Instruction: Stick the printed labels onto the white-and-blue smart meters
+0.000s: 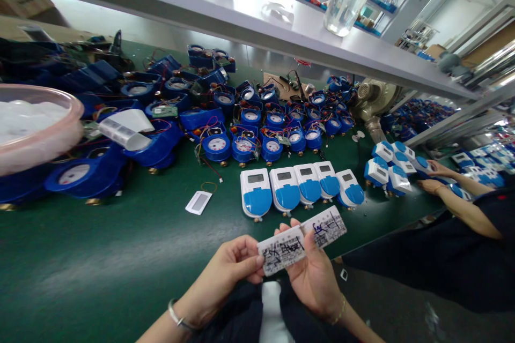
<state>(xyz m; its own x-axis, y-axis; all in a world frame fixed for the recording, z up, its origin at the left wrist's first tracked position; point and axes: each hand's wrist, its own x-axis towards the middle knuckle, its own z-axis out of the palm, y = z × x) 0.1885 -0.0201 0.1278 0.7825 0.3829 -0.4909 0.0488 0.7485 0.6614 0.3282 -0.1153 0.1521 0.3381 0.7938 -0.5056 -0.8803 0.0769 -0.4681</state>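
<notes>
Both my hands hold a white strip of labels (301,240) scribbled with black and blue ink, just over the near edge of the green table (100,257). My left hand (225,273) pinches the strip's left end with thumb and fingers. My right hand (311,273) is closed behind the strip's middle, fingertips showing above it. Just beyond the strip stands a row of several white-and-blue water meters (301,187) with small displays.
A small white display module (198,202) lies left of the row. Many open blue meter bodies (249,134) with wires fill the table's back. A pink basin (36,128) sits far left. A co-worker's hands (432,178) handle meters at right. A grey shelf (249,16) with bottles overhangs.
</notes>
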